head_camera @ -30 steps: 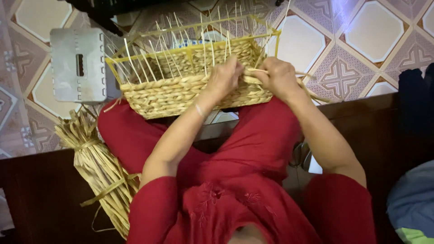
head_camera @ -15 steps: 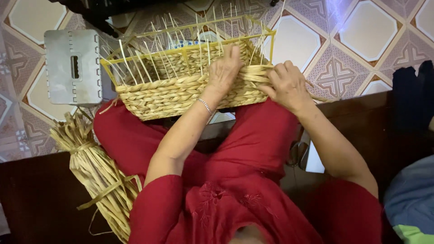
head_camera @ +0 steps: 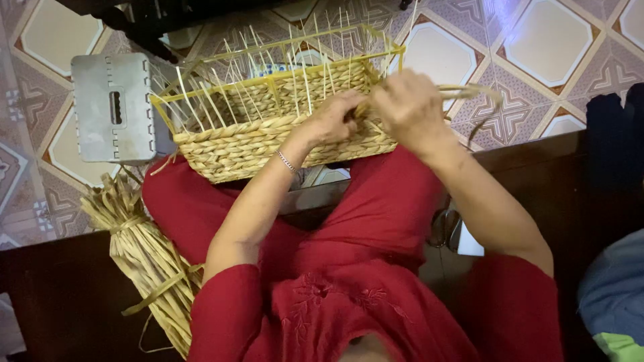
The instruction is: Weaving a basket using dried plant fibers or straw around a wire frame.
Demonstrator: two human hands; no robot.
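The left hand (head_camera: 333, 121) is curling over the near rim of the basket (head_camera: 268, 137), with its fingers bent down against the woven wall and pressing on it. The right hand (head_camera: 409, 107) is closing into a loose fist at the basket's right corner, and it is pinching a long strand (head_camera: 473, 90) that is sticking out to the right over the floor (head_camera: 537, 47). Both hands are sitting close together (almost touching).

The basket is resting on the person's red lap, tipping a little toward the left. Its lower half is woven tight. Thin pale sticks (head_camera: 295, 74) are standing up from the rim inside a yellow frame (head_camera: 282, 53). I cannot tell what is lying inside it.

A bundle (head_camera: 144, 255) of dry straw is lying beside the left leg, tied with a strip. A grey stool (head_camera: 114, 107) with a slot in the middle is standing on the tiled floor, just left of the basket.
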